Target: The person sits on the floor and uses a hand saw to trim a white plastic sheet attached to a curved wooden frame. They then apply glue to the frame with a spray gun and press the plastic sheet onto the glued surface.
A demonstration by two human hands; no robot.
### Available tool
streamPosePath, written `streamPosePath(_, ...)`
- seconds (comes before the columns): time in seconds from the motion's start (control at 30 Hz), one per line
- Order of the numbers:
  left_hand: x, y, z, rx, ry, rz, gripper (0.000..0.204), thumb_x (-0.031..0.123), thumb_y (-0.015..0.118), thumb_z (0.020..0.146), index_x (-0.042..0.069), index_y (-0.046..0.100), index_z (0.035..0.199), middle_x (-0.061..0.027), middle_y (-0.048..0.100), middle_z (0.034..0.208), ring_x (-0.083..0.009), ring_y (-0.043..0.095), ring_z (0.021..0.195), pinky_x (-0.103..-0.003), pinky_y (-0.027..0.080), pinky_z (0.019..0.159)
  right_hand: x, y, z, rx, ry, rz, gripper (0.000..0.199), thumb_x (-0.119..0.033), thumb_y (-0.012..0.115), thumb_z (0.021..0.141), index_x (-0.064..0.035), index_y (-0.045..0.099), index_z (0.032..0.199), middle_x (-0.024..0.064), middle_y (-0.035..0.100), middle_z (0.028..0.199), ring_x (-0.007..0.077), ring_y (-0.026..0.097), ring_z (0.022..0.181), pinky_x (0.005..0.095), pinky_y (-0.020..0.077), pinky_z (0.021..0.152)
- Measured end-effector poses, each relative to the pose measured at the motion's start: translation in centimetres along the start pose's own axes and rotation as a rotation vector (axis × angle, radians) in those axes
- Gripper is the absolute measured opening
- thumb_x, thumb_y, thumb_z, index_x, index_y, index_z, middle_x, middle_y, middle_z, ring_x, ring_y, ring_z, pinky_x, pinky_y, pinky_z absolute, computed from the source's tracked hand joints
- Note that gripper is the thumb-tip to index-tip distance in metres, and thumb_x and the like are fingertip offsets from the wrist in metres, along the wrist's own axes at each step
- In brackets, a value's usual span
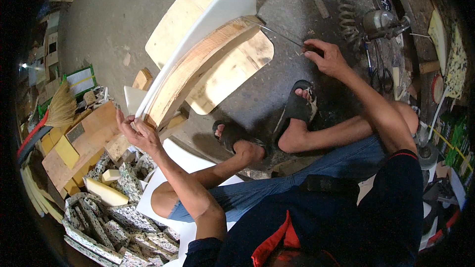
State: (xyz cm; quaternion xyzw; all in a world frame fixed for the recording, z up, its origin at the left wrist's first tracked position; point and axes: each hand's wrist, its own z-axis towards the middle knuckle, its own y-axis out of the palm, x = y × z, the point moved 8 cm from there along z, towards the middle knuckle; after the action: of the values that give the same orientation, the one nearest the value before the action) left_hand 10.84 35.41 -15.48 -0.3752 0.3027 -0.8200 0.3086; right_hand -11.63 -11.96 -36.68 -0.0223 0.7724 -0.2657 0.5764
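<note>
A curved wooden piece (pixel 198 59) stands on edge, with a white foam-like sheet (pixel 210 24) lying along its outer side. My left hand (pixel 142 132) is closed around the near end of the sheet, beside the wood's end. Out to the right, my right hand (pixel 327 59) grips the dark handle of a long thin metal tool (pixel 279 34). The tool's far end reaches the far end of the curved wood; whether it touches the sheet there is hard to tell. Beneath both lies a pale flat wooden board (pixel 235 71) with rounded corners.
Speckled foam offcuts (pixel 116 232) and wood scraps pile up at the left, near a straw broom (pixel 61 103). On the right are a coiled hose (pixel 348 7), a metal air tool (pixel 380 22) and scissors (pixel 382 76). My sandalled feet rest on the concrete floor (pixel 118 24).
</note>
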Motion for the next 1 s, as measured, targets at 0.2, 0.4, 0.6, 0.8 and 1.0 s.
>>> streamPosePath(0.2, 0.6, 0.1, 0.1, -0.017, -0.007, 0.032, 0.013, 0.009, 0.047, 0.091, -0.003, 0.051, 0.092, -0.0260, 0.048, 0.144, -0.0353, 0.048, 0.130, -0.044, 0.037, 0.107, -0.5, 2.7, 3.4, -0.057, 0.012, -0.021, 0.033, -0.025, 0.069, 0.091, -0.0019, 0.069, 0.116, 0.0131, 0.074, 0.105, 0.0221, 0.070, 0.092, 0.0358, 0.0531, 0.082)
streamPosePath(0.4, 0.6, 0.2, 0.1, -0.010, 0.045, 0.048, 0.014, 0.005, 0.046, 0.091, -0.005, 0.053, 0.097, -0.0239, 0.049, 0.144, -0.0315, 0.051, 0.121, -0.042, 0.039, 0.104, 1.1, 2.3, 2.9, -0.082, 0.066, -0.007, 0.034, -0.023, 0.068, 0.091, -0.0027, 0.069, 0.118, 0.0105, 0.074, 0.104, 0.0191, 0.069, 0.091, 0.0335, 0.0525, 0.080)
streamPosePath(0.6, -0.1, 0.1, -0.2, 0.000, 0.021, 0.041, 0.033, 0.004, 0.047, 0.089, -0.009, 0.056, 0.119, -0.0192, 0.052, 0.142, -0.0251, 0.053, 0.099, -0.038, 0.043, 0.097, 3.3, 1.6, 1.3, -0.019, 0.101, 0.068, 0.037, -0.032, 0.070, 0.088, -0.0036, 0.071, 0.112, 0.0140, 0.073, 0.098, 0.0219, 0.070, 0.091, 0.0366, 0.0529, 0.084)
streamPosePath(0.8, 0.8, 0.1, 0.1, -0.002, 0.075, 0.077, 0.022, 0.006, 0.046, 0.089, -0.007, 0.055, 0.105, -0.0217, 0.053, 0.141, -0.0275, 0.053, 0.111, -0.039, 0.043, 0.098, 2.4, 4.1, 5.2, -0.034, 0.009, -0.072, 0.034, -0.026, 0.068, 0.091, -0.0043, 0.070, 0.117, 0.0104, 0.074, 0.098, 0.0173, 0.068, 0.084, 0.0335, 0.0519, 0.076)
streamPosePath(1.0, 0.2, 0.1, -0.3, -0.008, 0.012, 0.007, 0.011, 0.005, 0.045, 0.090, -0.004, 0.051, 0.094, -0.0246, 0.053, 0.141, -0.0313, 0.051, 0.124, -0.042, 0.039, 0.104, 4.9, 1.1, 0.5, -0.065, 0.205, -0.069, 0.038, -0.035, 0.068, 0.089, -0.0064, 0.072, 0.113, 0.0167, 0.073, 0.106, 0.0339, 0.070, 0.099, 0.0414, 0.0527, 0.088)
